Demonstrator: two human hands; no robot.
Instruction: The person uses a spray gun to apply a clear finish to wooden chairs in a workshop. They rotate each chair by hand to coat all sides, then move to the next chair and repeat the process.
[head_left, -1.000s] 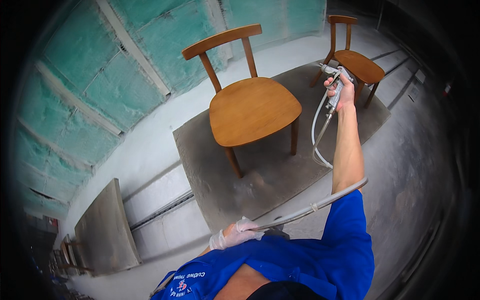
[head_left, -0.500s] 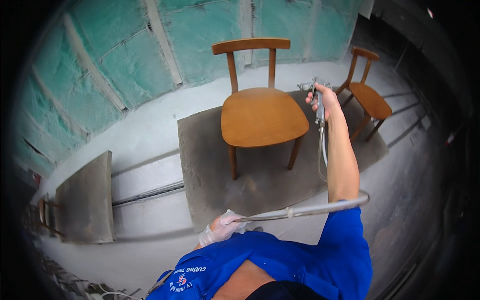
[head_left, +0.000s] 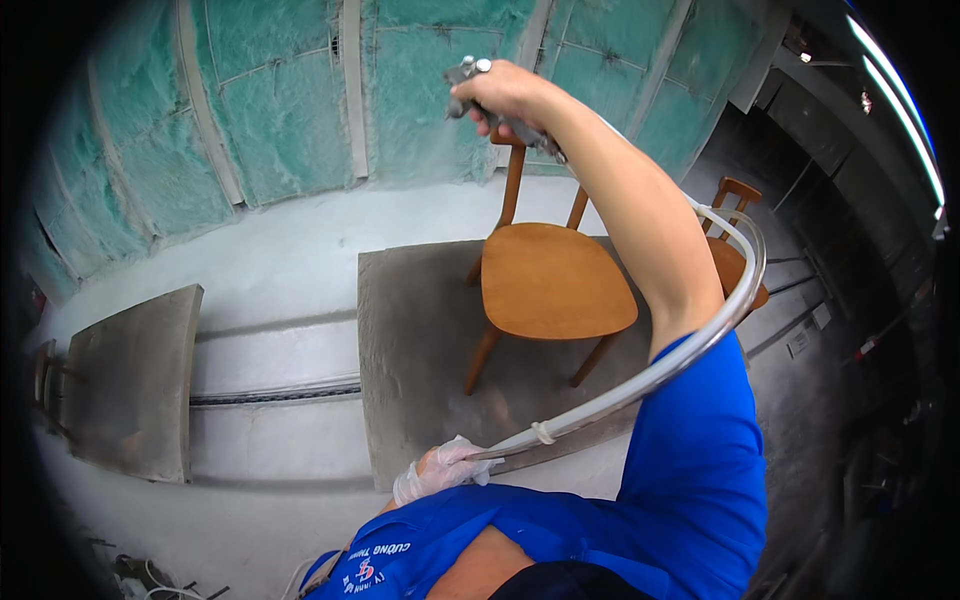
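My bare right hand (head_left: pixel 515 92) is closed around a metal spray gun (head_left: pixel 468 90), raised beside the top of a brown wooden chair (head_left: pixel 558 280). Hand and gun cover most of the chair's backrest. From the gun, a pale hose (head_left: pixel 735 310) loops past my right forearm and down across my front. My left hand (head_left: pixel 437 472), in a thin clear glove, grips this hose low near my body. The chair stands upright on a flat grey board (head_left: pixel 410 350).
A second wooden chair (head_left: pixel 738 195) stands at the right, partly behind my arm. Another grey board (head_left: pixel 135 380) lies at the left, with a chain track (head_left: pixel 275 397) running between the boards. Green filter-covered wall panels (head_left: pixel 290 110) rise at the back.
My right hand has swung up and left with the spray gun, from the chair's right side to its backrest. The hose arcs higher. My left hand keeps its hold.
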